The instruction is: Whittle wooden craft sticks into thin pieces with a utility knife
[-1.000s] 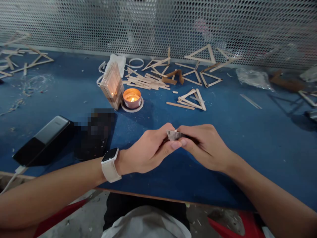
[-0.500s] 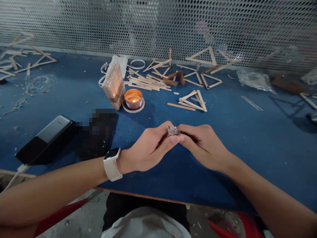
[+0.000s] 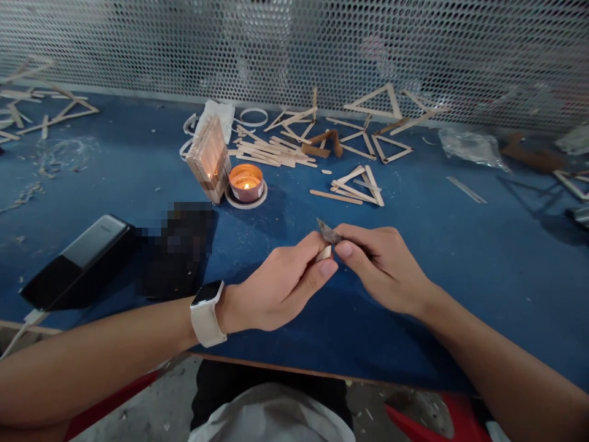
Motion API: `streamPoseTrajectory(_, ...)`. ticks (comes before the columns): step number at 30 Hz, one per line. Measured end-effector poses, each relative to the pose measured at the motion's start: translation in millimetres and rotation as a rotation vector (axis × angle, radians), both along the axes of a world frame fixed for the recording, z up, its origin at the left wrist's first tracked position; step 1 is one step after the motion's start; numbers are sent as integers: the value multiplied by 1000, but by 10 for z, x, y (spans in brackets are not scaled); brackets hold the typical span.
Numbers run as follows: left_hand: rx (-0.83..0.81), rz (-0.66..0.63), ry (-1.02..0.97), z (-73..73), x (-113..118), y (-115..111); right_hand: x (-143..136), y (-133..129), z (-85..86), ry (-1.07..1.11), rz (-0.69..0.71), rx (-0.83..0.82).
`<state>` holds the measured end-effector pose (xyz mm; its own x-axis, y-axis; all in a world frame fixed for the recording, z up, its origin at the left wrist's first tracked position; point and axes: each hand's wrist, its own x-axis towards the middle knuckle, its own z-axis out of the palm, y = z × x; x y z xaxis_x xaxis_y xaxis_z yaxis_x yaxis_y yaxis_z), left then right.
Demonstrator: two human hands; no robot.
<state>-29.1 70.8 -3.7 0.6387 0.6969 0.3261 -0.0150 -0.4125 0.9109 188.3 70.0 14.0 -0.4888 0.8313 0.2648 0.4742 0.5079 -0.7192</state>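
My left hand (image 3: pixel 289 285), with a watch on its wrist, pinches a short pale wooden stick (image 3: pixel 324 253) whose end shows between thumb and forefinger. Close on its right, my right hand (image 3: pixel 384 264) is closed on a small grey blade (image 3: pixel 327 232) that points up and to the left. The blade's tip is just above the stick, and the rest of it is hidden in my fingers. Beyond my hands lie a single wooden stick (image 3: pixel 335 197) and a triangle of sticks (image 3: pixel 375 187).
A lit candle in a tin (image 3: pixel 247 184) stands beside a wrapped stick bundle (image 3: pixel 209 159). Loose sticks (image 3: pixel 271 150) and stick frames (image 3: pixel 391 147) lie behind. A power bank (image 3: pixel 80 261) and a dark blurred-out object (image 3: pixel 179 252) are at the left. Perforated metal mesh (image 3: pixel 294 55) rises behind.
My hands have drawn slightly apart at the fingertips. The blade has turned and now shows its pointed tip, and the end of the stick has come into view in my left hand.
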Motion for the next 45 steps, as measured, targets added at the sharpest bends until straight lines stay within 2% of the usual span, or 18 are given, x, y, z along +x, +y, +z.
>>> streamPoseTrajectory(9,-10,10,26,-83,13,46,32,-7,30,-67,134,63)
streamPoseTrajectory(14,16,1,9,-74,12,59,38,-11,42,-129,132,135)
streamPoseTrajectory(20,-39,-5,23,-73,0,28,38,1,31,-98,107,69)
streamPoseTrajectory(26,-58,-27,14,-50,-22,9,45,28,26,-12,115,-113)
streamPoseTrajectory(33,92,49,162,-100,-6,16,68,12,105,20,134,-382)
streamPoseTrajectory(39,186,47,207,-65,-10,4,90,15,114,102,155,-597)
streamPoseTrajectory(45,401,97,280,-95,0,1,78,26,137,167,166,-707)
